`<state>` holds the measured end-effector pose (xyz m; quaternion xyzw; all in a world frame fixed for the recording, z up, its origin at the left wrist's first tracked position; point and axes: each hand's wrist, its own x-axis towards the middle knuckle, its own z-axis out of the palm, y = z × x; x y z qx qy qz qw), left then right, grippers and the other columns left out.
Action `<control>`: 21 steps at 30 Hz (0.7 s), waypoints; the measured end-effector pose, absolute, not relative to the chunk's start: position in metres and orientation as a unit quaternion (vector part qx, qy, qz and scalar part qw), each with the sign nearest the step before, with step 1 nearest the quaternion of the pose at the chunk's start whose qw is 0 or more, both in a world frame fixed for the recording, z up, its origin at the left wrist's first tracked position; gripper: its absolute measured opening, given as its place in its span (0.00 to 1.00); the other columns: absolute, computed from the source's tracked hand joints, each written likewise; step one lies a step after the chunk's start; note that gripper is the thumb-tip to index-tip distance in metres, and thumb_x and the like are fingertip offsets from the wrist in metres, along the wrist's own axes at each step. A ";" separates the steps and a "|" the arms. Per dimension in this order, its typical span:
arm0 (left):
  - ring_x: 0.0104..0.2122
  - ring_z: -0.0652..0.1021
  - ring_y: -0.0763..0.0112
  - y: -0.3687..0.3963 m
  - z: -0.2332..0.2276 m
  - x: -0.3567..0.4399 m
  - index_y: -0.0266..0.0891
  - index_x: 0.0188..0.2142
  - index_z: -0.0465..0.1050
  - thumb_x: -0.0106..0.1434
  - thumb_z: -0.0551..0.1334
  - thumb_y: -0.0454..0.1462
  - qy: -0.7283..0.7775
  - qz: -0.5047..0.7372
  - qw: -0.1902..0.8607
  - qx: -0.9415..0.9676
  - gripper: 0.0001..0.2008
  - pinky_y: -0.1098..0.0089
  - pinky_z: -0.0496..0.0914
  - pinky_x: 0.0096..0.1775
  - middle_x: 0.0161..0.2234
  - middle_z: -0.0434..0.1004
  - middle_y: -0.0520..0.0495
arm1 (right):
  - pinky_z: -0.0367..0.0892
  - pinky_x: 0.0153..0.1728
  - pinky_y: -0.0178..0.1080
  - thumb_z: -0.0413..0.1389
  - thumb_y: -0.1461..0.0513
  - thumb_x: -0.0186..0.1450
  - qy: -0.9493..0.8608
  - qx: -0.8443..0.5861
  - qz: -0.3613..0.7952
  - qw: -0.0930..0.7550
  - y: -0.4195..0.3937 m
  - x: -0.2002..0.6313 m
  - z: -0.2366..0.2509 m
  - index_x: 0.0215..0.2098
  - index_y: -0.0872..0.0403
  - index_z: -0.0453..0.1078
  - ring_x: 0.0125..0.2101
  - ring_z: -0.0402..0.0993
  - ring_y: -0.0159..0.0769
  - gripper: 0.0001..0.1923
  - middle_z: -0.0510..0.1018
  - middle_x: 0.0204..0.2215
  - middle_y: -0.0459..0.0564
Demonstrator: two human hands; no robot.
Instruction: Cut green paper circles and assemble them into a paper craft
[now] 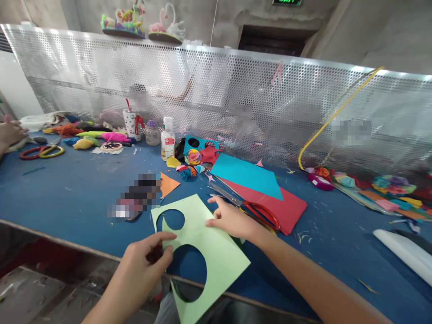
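Two hands work on a light green paper sheet [202, 234] that lies at the near edge of the blue tabletop [67, 193], its lower corner overhanging the edge. Two round holes are cut out of the sheet: a small one near its upper left corner and a larger one below it.

Left hand [148, 261]: fingers curled, pinching the sheet's left margin between the two holes; a small dark item sits inside the grip, and what it is cannot be told.

Right hand [229, 218]: resting flat on the sheet's upper right edge, fingers loosely bent, pressing the paper down rather than clasping it.

Just beside the right hand lie red-handled scissors [256, 209], blades pointing away to the left, on a red sheet [290, 207]. A cyan sheet [246, 175] overlaps the red one. An orange paper triangle [168, 183] lies beyond the green sheet. Farther back stand a clear glue bottle [168, 137] and a cup [131, 123], in front of a perforated metal screen [236, 90].
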<state>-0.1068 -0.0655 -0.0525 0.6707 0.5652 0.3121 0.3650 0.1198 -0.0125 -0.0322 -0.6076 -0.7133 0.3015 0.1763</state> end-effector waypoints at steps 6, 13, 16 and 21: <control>0.22 0.74 0.61 -0.056 -0.037 -0.109 0.46 0.32 0.76 0.58 0.53 0.45 0.628 0.089 0.099 0.767 0.14 0.73 0.56 0.22 0.20 0.73 0.46 | 0.47 0.21 0.32 0.57 0.55 0.55 -0.748 -0.624 0.196 0.114 -0.008 0.115 -0.040 0.44 0.51 0.62 0.22 0.65 0.33 0.20 0.68 0.20 0.42; 0.42 0.73 0.64 -0.035 -0.048 -0.070 0.40 0.44 0.70 0.60 0.48 0.27 0.343 0.126 0.083 0.927 0.17 0.67 0.67 0.42 0.42 0.73 0.42 | 0.49 0.21 0.32 0.52 0.46 0.56 -0.768 -0.626 0.123 0.057 -0.007 0.119 -0.042 0.43 0.51 0.63 0.25 0.69 0.35 0.23 0.73 0.23 0.45; 0.46 0.71 0.60 -0.035 -0.057 -0.063 0.34 0.47 0.67 0.59 0.50 0.26 0.339 0.104 0.076 0.932 0.17 0.61 0.65 0.47 0.46 0.70 0.38 | 0.52 0.21 0.32 0.50 0.47 0.58 -0.769 -0.634 0.059 0.048 -0.006 0.125 -0.043 0.43 0.50 0.63 0.27 0.71 0.35 0.21 0.75 0.27 0.46; 0.45 0.72 0.59 -0.043 -0.059 -0.062 0.37 0.43 0.70 0.63 0.50 0.33 0.374 0.138 0.069 0.915 0.14 0.60 0.66 0.45 0.47 0.71 0.39 | 0.59 0.27 0.37 0.44 0.64 0.62 -0.717 -0.695 -0.041 0.020 0.002 0.141 -0.049 0.39 0.58 0.67 0.32 0.74 0.44 0.12 0.77 0.32 0.58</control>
